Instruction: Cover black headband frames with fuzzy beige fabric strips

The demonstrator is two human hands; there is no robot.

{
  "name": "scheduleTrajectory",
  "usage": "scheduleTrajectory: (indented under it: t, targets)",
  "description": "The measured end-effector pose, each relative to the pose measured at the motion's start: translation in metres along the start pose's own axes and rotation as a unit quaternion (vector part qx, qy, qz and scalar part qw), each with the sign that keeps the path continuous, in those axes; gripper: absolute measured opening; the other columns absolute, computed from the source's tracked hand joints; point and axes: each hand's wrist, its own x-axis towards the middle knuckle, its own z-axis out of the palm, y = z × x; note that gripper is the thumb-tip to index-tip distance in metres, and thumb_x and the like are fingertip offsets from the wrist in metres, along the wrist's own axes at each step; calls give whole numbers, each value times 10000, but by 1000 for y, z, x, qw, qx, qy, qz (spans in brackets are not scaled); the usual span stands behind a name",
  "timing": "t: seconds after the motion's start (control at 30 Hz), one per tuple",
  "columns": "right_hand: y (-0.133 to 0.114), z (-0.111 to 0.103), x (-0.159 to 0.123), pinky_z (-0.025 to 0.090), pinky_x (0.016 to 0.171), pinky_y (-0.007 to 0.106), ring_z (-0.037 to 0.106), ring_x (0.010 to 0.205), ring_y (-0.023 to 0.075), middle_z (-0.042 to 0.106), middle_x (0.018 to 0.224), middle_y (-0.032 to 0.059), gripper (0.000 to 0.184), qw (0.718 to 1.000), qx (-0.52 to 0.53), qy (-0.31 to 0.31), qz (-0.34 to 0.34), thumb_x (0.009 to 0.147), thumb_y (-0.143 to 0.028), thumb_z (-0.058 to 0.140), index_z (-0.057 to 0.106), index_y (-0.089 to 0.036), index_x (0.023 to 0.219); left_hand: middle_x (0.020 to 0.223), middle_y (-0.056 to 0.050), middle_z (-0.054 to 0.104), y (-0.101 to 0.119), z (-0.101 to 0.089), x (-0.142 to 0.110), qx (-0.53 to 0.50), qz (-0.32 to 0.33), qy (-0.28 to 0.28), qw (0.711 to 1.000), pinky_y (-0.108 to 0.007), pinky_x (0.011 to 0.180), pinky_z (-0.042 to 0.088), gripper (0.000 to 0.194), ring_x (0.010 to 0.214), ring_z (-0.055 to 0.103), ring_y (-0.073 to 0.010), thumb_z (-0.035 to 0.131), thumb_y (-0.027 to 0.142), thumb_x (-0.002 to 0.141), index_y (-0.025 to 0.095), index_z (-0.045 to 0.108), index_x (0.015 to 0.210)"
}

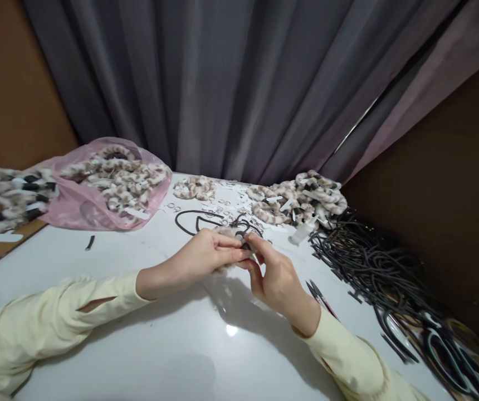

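Near the middle of the table my two hands meet at a small fluffy, pale spotted band (pixel 224 270). My left hand (pixel 200 256) pinches it between thumb and fingers. From the other side my right hand (pixel 280 281) closes its thumb and fingertips on the same spot, by a small dark piece (pixel 245 245). My fingers cover most of the band, so its full shape is hidden. Just beyond lie loops of black cord (pixel 187 224).
A pink plastic bag (pixel 62 203) of furry spotted bands stands back left. More furry bands (pixel 321 195) lie back right, near a small clear bottle (pixel 302 233). Small metal rings (pixel 223 201) are scattered between. Black cords (pixel 373 256), snips (pixel 321 298) and large scissors (pixel 446 356) are at right.
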Motion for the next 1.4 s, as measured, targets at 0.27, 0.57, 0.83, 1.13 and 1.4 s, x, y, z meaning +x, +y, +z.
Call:
scheduleTrajectory:
  t: [0.27, 0.57, 0.83, 1.13, 1.4]
  targets:
    - [-4, 1, -5, 544, 736, 343, 587, 931, 234, 584, 1040, 171, 349, 1000, -15, -5, 21, 842, -64, 455, 455, -121, 1187, 586, 28, 481, 4, 0, -2, 42, 0, -10, 999, -211, 489, 227, 243, 536, 337, -80, 556, 328, 802, 141, 703, 856]
    - [-6, 1, -3, 544, 715, 344, 586, 937, 235, 583, 1034, 144, 321, 995, 66, 18, 72, 852, -120, 495, 484, -192, 1165, 534, 39, 378, 5, -11, 3, 27, -19, -57, 998, -213, 465, 252, 384, 493, 330, -83, 464, 434, 846, 159, 461, 579]
    - [-8, 3, -1, 526, 639, 285, 573, 686, 147, 607, 921, 86, 360, 986, 84, 71, 126, 812, -118, 587, 449, -193, 1136, 548, 45, 377, 5, -14, 5, 4, -22, -54, 998, -206, 472, 263, 340, 500, 347, -79, 480, 417, 836, 142, 551, 649]
    - [-8, 0, 0, 514, 638, 276, 586, 697, 150, 613, 874, 72, 248, 988, 100, 48, 110, 813, -146, 586, 473, -198, 1027, 494, 57, 341, 1, -15, 8, -9, -63, -52, 997, -209, 436, 227, 387, 453, 308, -68, 553, 453, 797, 146, 497, 567]
    - [-6, 7, -5, 490, 616, 278, 589, 704, 164, 616, 784, 61, 124, 983, 150, -45, 91, 833, -196, 547, 508, -182, 950, 670, -59, 683, -19, -27, 19, 21, -120, -210, 970, -201, 364, 190, 472, 387, 250, -47, 558, 584, 759, 128, 679, 771]
